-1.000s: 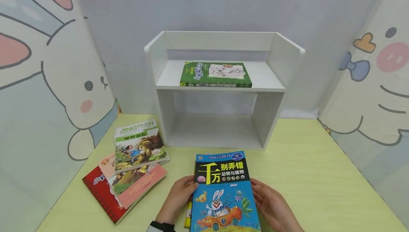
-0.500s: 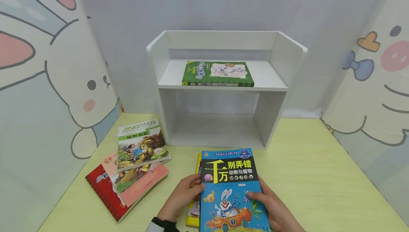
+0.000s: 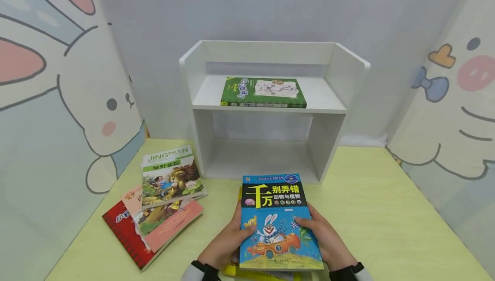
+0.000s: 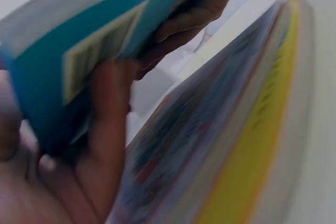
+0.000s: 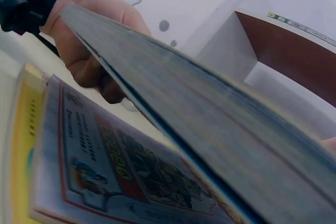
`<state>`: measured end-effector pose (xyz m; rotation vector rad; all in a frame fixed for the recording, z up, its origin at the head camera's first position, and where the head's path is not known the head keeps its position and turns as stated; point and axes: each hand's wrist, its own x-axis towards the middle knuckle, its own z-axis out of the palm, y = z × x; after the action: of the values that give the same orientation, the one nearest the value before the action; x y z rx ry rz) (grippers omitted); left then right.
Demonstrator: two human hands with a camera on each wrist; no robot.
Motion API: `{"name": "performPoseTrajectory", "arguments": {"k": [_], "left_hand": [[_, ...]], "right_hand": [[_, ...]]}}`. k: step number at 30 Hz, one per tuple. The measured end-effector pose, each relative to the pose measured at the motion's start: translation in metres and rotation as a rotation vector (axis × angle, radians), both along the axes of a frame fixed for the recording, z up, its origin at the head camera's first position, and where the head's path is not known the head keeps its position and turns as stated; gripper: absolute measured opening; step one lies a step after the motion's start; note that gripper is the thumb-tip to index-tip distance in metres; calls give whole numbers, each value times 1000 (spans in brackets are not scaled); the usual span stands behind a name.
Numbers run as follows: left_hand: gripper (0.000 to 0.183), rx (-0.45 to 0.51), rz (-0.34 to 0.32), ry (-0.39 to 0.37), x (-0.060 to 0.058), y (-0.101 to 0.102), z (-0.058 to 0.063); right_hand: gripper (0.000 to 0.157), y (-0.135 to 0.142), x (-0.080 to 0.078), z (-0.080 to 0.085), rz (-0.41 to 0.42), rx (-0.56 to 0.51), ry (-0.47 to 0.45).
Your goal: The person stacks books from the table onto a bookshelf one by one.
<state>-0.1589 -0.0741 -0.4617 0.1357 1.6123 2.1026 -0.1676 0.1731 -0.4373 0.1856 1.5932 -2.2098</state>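
A blue children's book (image 3: 280, 214) with a rabbit in an orange car on its cover is held between both hands. My left hand (image 3: 230, 240) grips its left edge, thumb on the cover. On the opposite edge my right hand (image 3: 326, 238) holds it likewise, thumb on top. The left wrist view catches the book's underside with a barcode (image 4: 102, 48). Raised off the table, it hangs above other books: one with a yellow spine (image 4: 262, 124) and, on top of that, one with a pale blue, red-lined cover (image 5: 84, 145).
A white two-level shelf (image 3: 257, 158) stands at the back, a green book (image 3: 267, 93) lying flat on its upper level. Left of it, overlapping books spread on the table (image 3: 386, 229): a lion-cover book (image 3: 172, 182), a pink one (image 3: 178, 225) and a red one (image 3: 129, 233).
The blue book has come up off the books below and away from me, so its whole cover shows. Both thumbs now lie on the cover; a second ago the hands were at its sides.
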Motion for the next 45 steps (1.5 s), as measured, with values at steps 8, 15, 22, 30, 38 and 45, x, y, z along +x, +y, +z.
{"name": "performPoseTrajectory", "arguments": {"k": [8, 15, 22, 30, 38, 45], "left_hand": [[79, -119, 105, 90, -17, -9, -1], [54, -277, 334, 178, -49, -8, 2], [54, -281, 343, 214, -71, -7, 1], [58, -310, 411, 152, -84, -3, -9], [53, -353, 421, 111, -98, -5, -18], [55, -405, 455, 130, -105, -1, -22]], "right_hand": [[69, -18, -28, -2, -12, 41, 45], [64, -36, -67, -3, -53, 265, 130], [67, -39, -82, -5, -86, 348, 112], [62, -37, -81, -13, -89, 318, 99], [62, -36, -81, -22, -19, 338, 92], [61, -36, -87, -25, -1, 552, 170]]}}
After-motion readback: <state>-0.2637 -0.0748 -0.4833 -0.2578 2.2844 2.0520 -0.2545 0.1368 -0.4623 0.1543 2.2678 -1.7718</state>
